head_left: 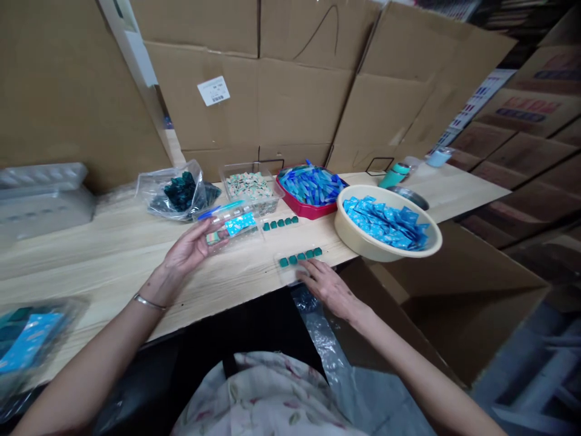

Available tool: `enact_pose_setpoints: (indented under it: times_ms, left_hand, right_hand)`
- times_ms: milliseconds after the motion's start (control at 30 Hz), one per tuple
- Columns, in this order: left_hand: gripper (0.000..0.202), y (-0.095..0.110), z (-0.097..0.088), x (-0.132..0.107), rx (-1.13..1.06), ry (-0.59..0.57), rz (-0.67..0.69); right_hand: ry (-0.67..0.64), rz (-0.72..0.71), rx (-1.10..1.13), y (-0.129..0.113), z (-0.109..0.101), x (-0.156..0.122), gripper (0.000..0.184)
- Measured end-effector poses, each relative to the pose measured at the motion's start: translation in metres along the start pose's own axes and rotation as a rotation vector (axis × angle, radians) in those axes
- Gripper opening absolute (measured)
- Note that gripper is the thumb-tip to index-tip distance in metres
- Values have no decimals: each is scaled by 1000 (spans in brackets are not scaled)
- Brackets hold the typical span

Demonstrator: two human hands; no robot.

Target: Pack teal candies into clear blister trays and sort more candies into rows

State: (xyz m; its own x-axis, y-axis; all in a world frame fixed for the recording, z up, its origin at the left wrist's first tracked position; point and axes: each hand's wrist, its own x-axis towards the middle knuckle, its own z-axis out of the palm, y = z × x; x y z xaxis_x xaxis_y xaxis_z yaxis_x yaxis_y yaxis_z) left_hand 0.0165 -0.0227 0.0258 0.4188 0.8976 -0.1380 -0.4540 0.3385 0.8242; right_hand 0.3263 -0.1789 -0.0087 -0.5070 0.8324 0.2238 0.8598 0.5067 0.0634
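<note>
My left hand grips a clear plastic tray at its left end. In it lie a light-blue printed packet, a blue pen-like stick and a small pale patterned piece by my fingers. My right hand has its fingers closed over the near side of a second clear tray, at the table's front edge. A row of several dark green blocks sits along that tray. Behind it is another row of green blocks.
Along the back stand a bag of dark green pieces, a clear box of small patterned pieces, a red tray of blue sticks and a cream basin of blue packets. Packed trays lie left. An open carton is below right.
</note>
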Motion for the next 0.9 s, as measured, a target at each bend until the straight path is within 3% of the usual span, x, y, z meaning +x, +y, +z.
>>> enact_pose_setpoints:
  times_ms: [133, 267, 367, 433, 500, 567, 667, 767, 900]
  left_hand:
    - [18, -2, 15, -22, -10, 50, 41]
    - [20, -16, 16, -51, -48, 99, 65]
    - [23, -33, 13, -68, -79, 161, 55]
    - [26, -47, 15, -76, -113, 173, 51]
    - [29, -60, 21, -81, -155, 160, 53]
    - [32, -72, 29, -83, -205, 133, 58]
    - [39, -86, 40, -83, -276, 99, 93]
    - [47, -93, 47, -85, -307, 86, 147]
    - [54, -96, 49, -90, -339, 80, 191]
  right_hand:
    - [41, -14, -45, -8, 5, -9, 34]
    - [269, 71, 122, -5, -9, -14, 29]
    - [540, 328, 449, -1, -38, -3, 19]
    - [703, 512, 777, -2, -57, 13, 17]
    - [790, 604, 1149, -8, -67, 31, 22]
    - [781, 623, 1476, -20, -67, 49, 26]
    - [697, 646, 1795, -45, -49, 70, 29]
    - [647, 684, 1940, -71, -26, 83, 33]
    - [615, 751, 1953, -93, -8, 92, 35]
